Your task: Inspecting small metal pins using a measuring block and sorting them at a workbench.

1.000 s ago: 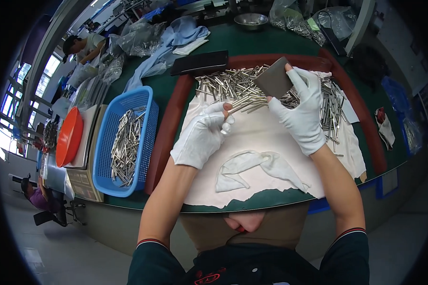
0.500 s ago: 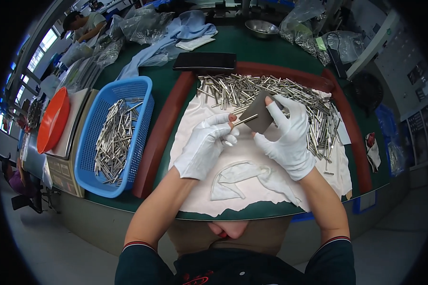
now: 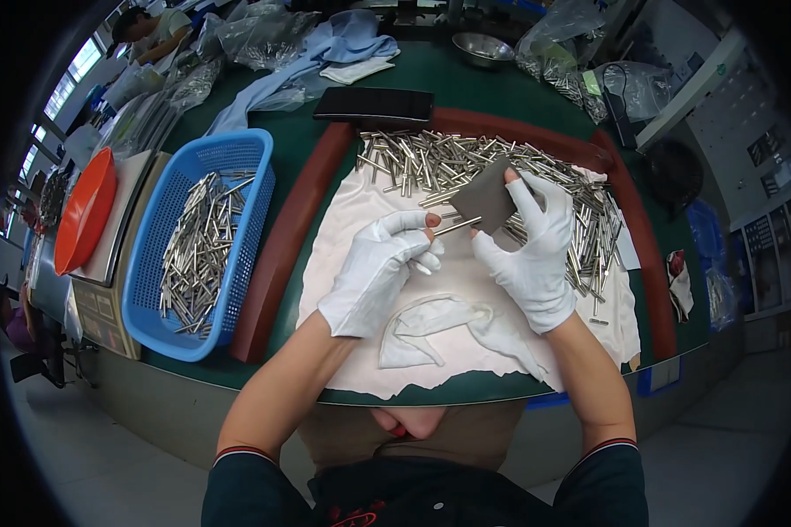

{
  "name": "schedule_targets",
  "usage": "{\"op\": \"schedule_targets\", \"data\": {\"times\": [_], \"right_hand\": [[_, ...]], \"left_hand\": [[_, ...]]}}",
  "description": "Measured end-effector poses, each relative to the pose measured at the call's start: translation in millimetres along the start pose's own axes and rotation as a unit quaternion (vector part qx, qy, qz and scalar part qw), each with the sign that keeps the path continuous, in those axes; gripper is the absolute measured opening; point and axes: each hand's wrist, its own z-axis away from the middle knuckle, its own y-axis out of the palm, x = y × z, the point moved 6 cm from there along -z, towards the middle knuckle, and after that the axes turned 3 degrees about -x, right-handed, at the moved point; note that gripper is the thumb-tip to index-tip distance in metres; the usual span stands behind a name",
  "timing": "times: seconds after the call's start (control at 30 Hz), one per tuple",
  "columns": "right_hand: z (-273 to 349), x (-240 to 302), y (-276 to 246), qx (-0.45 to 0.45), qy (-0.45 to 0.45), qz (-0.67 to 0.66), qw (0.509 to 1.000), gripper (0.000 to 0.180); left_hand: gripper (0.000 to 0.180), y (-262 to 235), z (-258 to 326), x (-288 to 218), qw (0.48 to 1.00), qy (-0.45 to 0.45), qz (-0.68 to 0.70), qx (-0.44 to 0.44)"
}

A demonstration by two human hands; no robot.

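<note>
A slim, shiny metal rod [image 3: 455, 227] is pinched between the bare thumb and fingertip of my left hand [image 3: 380, 259], which wears a white glove. It points to the right, its far end close to my right thumb. In my right hand [image 3: 536, 241], also gloved in white with bare fingertips showing, is a dark grey square sheet [image 3: 485, 195] resembling sandpaper. The sheet stands tilted just behind the rod's end; I cannot tell whether they touch. Many similar rods [image 3: 431, 162] lie heaped beyond my hands on a pale pink cloth [image 3: 338, 255].
A blue plastic basket [image 3: 259, 189] holding rods stands at left, beside an orange tray [image 3: 88, 211]. Dark red rails [image 3: 281, 255] border the cloth. A crumpled white cloth [image 3: 431, 321] lies nearest me. A black phone-like slab [image 3: 373, 105] and a metal bowl [image 3: 483, 50] sit farther back.
The whole view has shifted slightly. The rod has moved a little right. The sheet has tilted and risen slightly, and my right thumb has come nearer the rod's end. Both grips continue.
</note>
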Motion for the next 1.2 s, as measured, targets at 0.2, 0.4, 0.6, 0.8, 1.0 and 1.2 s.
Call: {"op": "schedule_targets", "data": {"times": [0.2,0.4,0.6,0.8,1.0,1.2], "right_hand": [[-0.4,0.2,-1.6,-0.004,0.002,0.01,1.0,0.07],[1.6,-2.1,0.6,-0.006,-0.001,-0.006,1.0,0.07],[0.7,1.9,-1.9,-0.003,-0.002,-0.011,1.0,0.072],[-3.8,-4.7,-7.9,-0.024,-0.004,0.004,1.0,0.071],[-5.5,-14.7,-14.7,-0.051,0.038,-0.022,0.998,0.072],[-8.3,-6.7,-12.9,-0.02,0.002,-0.063,0.998,0.072]], "left_hand": [[0.027,8.0,2.9,7.3,0.999,-0.015,-0.03,0.029],[0.027,12.4,6.7,9.3,0.996,-0.055,-0.041,0.058],[0.022,20.2,8.9,9.8,0.991,-0.071,-0.08,0.079],[0.018,17.4,8.5,9.4,0.993,-0.072,-0.037,0.089],[0.029,11.4,5.1,6.3,0.992,-0.053,0.01,0.114],[0.06,14.0,7.4,-3.1,0.991,-0.005,0.019,0.135]]}}
